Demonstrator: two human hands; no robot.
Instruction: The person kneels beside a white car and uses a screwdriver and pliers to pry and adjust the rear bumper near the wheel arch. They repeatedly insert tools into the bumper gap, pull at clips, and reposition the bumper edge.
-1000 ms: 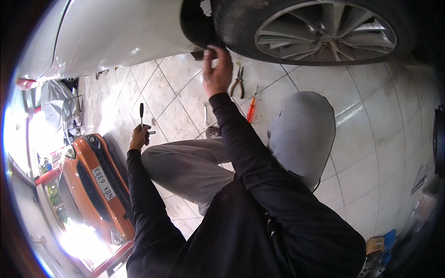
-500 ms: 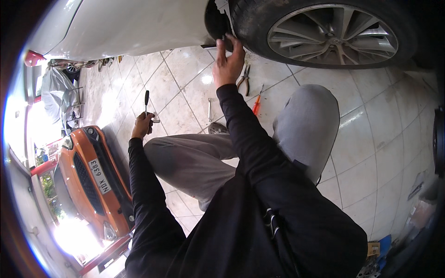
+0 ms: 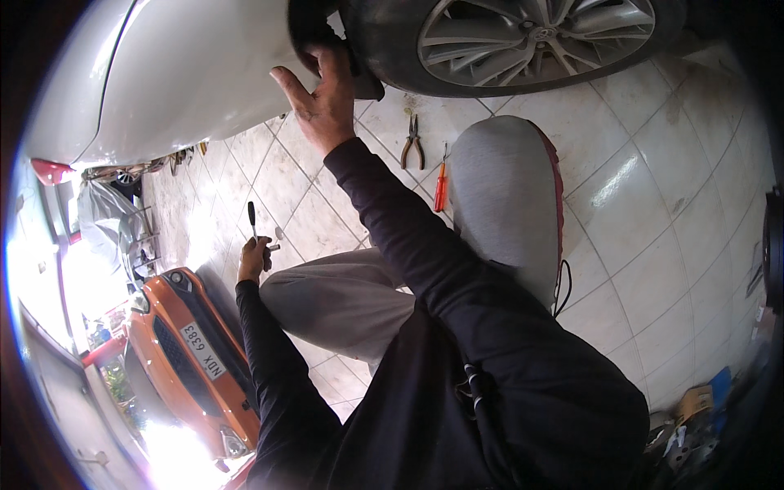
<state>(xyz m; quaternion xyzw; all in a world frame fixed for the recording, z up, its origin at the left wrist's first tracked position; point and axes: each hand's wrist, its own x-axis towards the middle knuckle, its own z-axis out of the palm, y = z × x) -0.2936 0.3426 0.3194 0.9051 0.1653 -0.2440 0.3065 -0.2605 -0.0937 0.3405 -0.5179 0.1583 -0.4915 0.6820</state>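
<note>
My left hand point(image 3: 255, 261) is closed around a socket ratchet point(image 3: 251, 216), its dark handle pointing up and a metal socket sticking out on the right side. My right hand point(image 3: 325, 110) reaches up to the black wheel-arch liner point(image 3: 370, 86) of a pale car, beside the tyre point(image 3: 380, 45). Its thumb stands well apart; the fingers stretch toward the liner, their tips partly lost against the dark opening. Below and to the right, pliers point(image 3: 413, 145) and an orange-handled screwdriver point(image 3: 441, 186) lie on the floor.
The pale car's body panel point(image 3: 196, 77) fills the upper left, and its alloy wheel point(image 3: 539, 34) the upper right. An orange car point(image 3: 192, 351) stands at left. My bent knee point(image 3: 502, 180) rises beside the screwdriver. A cardboard box point(image 3: 696, 402) is at lower right.
My right hand has moved left and up against the liner, its thumb spreading wider. The view has shifted; the wrench on the floor is now hidden behind my arm. The left hand keeps the ratchet.
</note>
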